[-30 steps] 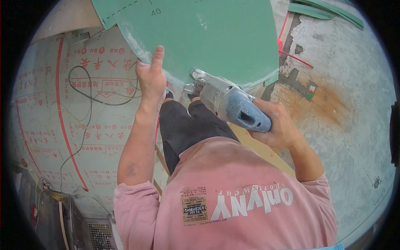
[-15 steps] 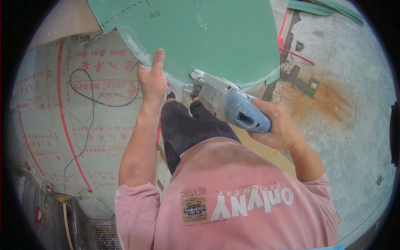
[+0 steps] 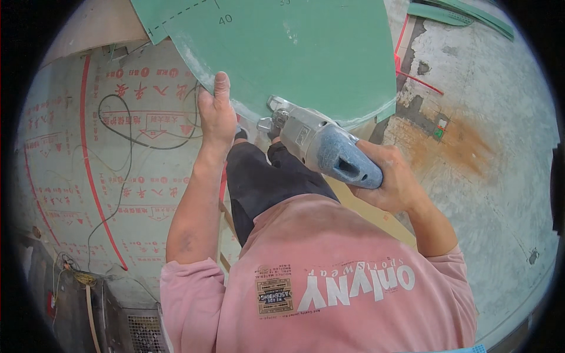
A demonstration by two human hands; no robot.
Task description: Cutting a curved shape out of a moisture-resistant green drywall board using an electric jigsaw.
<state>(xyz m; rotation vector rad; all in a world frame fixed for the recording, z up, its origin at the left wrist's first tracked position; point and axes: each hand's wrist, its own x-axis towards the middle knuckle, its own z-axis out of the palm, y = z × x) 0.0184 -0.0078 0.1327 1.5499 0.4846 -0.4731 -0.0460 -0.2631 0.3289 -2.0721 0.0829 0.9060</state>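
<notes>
1. While the left hand [image 3: 216, 115] pinches the near rim, thumb lying along the top face, the green sheet [image 3: 294, 59] spreads away from the body at the top of the view, its curved edge facing the wearer. Left fingers are hidden underneath; the grip looks closed on the edge, how tightly I cannot tell.

2. Right hand [image 3: 388, 176] is wrapped round the blue rear of a power tool [image 3: 321, 144], closed on it. The trigger, if any, is out of sight.

3. The tool's metal head [image 3: 279, 115] straddles the rim in this view, one part over the top face, another just outside the edge, right of the left hand. Contact with the rim, and whether the motor runs, cannot be told.

4. White dust [image 3: 203, 73] along the curve. Step in hand, by my judgement: working the edge, one hand bracing, the other guiding.

5. Any next move would call for a firm brace, the tool kept square to the curve, and left fingers well clear of the head, which sits close by.

6. Surroundings: black cable [image 3: 130, 126] looped on printed floor covering [image 3: 65, 176] at left; green strips [image 3: 465, 17] on bare concrete [image 3: 465, 217] at right.
</notes>
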